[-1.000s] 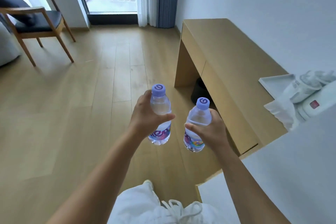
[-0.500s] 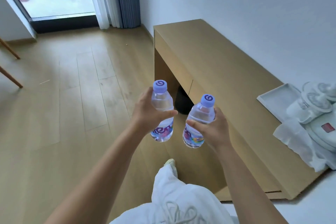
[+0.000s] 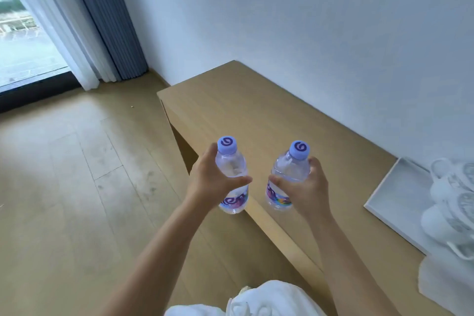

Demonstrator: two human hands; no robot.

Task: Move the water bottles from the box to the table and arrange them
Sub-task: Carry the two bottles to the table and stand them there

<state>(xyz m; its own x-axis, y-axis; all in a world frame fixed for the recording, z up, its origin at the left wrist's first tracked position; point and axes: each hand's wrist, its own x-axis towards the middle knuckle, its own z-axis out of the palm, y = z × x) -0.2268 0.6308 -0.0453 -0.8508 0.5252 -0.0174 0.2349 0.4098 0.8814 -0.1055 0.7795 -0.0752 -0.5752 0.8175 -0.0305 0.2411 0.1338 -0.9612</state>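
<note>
I hold two small clear water bottles with lilac caps and colourful labels, both upright in the air. My left hand [image 3: 209, 183] grips the left bottle [image 3: 232, 174] round its middle, at the table's front edge. My right hand [image 3: 305, 187] grips the right bottle [image 3: 291, 170] the same way, above the near part of the wooden table [image 3: 256, 108]. The two bottles are about a hand's width apart. The box is not in view.
The long wooden table runs along a white wall. On its right end lie a white tray [image 3: 400, 195] and white cups and a kettle wrapped in plastic [image 3: 454, 210]. Wood floor lies to the left, with curtains [image 3: 84, 23] and a window beyond.
My view has swung right toward the table and wall; the chair has left the frame. Both bottles have come closer to the table and moved further apart.
</note>
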